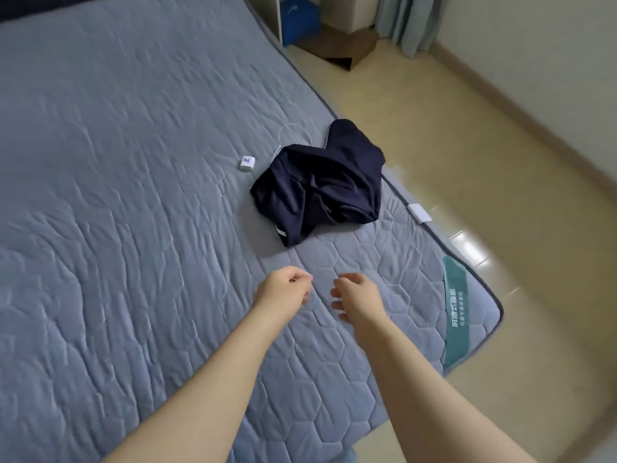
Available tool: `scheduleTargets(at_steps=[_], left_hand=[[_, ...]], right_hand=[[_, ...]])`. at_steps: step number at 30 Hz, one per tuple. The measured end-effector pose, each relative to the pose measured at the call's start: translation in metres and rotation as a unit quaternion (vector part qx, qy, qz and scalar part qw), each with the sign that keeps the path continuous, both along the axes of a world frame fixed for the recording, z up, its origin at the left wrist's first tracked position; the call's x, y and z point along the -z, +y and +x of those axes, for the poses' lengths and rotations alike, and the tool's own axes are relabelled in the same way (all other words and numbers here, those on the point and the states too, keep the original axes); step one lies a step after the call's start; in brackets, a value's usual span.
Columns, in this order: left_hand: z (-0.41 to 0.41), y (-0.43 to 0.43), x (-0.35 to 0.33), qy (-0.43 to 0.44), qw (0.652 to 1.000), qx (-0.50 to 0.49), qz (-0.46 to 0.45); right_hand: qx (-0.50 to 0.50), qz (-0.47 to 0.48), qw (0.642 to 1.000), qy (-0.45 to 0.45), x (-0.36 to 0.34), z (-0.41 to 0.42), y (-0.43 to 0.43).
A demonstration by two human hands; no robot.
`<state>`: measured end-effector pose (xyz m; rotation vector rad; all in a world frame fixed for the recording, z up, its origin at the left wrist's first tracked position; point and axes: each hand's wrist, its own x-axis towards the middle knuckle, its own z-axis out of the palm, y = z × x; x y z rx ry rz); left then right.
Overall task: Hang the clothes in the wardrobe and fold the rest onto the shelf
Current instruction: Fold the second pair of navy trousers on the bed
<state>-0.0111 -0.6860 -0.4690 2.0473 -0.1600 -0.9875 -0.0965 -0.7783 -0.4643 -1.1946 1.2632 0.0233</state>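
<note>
A crumpled dark navy garment (320,185) with a small white stripe at one hem lies on the grey-blue quilted mattress (117,195), close to its right edge. Both of my hands hover over the mattress a short way in front of the garment, not touching it. My left hand (283,289) has its fingers loosely curled and holds nothing. My right hand (357,299) is beside it, fingers apart and bent downward, also holding nothing. No wardrobe, hanger or shelf is plainly in view.
A small white charger (247,163) with a thin white cable (293,132) lies just left of the garment. The mattress corner with a teal label (455,309) is at the right. Beyond lie pale floor (467,162), a brown box (347,48), a blue bag (297,18) and a curtain (410,21).
</note>
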Motion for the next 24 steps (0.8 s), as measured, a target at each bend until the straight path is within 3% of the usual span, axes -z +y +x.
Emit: scheduleTargets(at_steps=[6,9,13,17,19,22,24], left_hand=[[0.05,-0.069,0.124,0.018,0.998,-0.012,0.055],[0.073,-0.09,0.181,-0.029,0.995,0.022,0.091],[0.109,-0.123,0.237,-0.106,0.986,-0.076,0.109],[0.125,-0.15,0.277,-0.026,0.979,-0.162,0.118],[0.13,-0.15,0.296,-0.044,0.982,-0.13,0.127],[0.135,-0.128,0.31,-0.173,0.962,-0.039,0.209],[0.132,-0.111,0.309,-0.229,0.949,0.02,0.217]], right_hand=[[-0.039,-0.006,0.996,0.078,0.125,0.04,-0.071],[-0.051,0.01,0.992,0.115,0.19,0.05,-0.097],[-0.052,0.029,0.992,0.116,0.257,0.065,-0.12],[-0.095,0.099,0.984,0.114,0.298,0.071,-0.122],[-0.149,0.057,0.977,0.139,0.318,0.073,-0.115],[-0.219,-0.007,0.956,0.195,0.328,0.074,-0.098],[-0.228,-0.027,0.953,0.198,0.33,0.072,-0.094]])
